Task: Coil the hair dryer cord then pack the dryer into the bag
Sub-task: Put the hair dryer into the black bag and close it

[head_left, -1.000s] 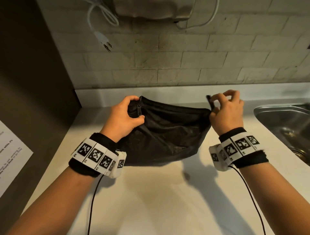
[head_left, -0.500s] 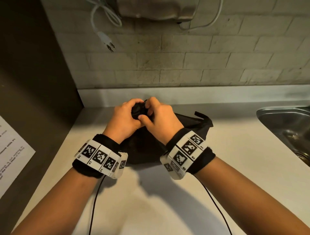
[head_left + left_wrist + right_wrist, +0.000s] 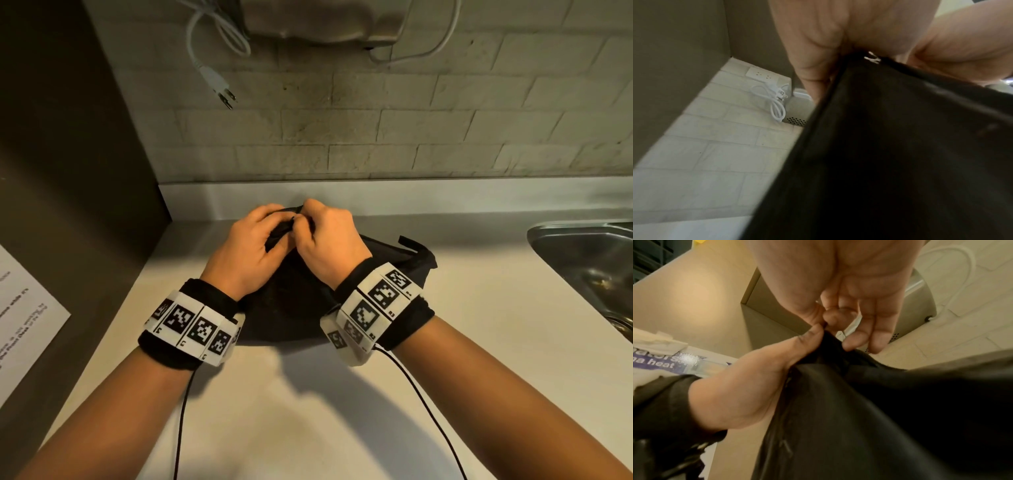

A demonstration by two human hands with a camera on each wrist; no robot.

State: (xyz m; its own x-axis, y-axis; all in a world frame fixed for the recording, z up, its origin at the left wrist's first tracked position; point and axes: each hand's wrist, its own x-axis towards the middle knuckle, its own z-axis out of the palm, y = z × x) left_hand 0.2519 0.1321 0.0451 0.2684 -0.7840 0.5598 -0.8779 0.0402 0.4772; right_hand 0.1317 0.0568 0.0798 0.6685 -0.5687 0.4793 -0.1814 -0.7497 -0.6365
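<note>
A black fabric bag (image 3: 387, 263) lies on the pale counter (image 3: 479, 308), bulging under my wrists. Both hands meet at its far left top corner. My left hand (image 3: 275, 222) grips that corner in curled fingers; its wrist view shows the bag (image 3: 900, 146) right under the palm (image 3: 818, 56). Beside it, my right hand (image 3: 306, 221) pinches a small dark piece of the bag's top edge between thumb and forefinger (image 3: 824, 324), over the bag (image 3: 879, 418). What is inside the bag is hidden.
A grey appliance (image 3: 325, 17) hangs on the brick wall, with a white cord and plug (image 3: 219, 85) dangling beside it. A steel sink (image 3: 589, 267) is at the right. A dark panel with a paper sheet (image 3: 24, 318) closes off the left.
My right hand left the bag's right end and came across to the left corner beside my left hand. The bag, stretched out in the air before, now rests slack on the counter.
</note>
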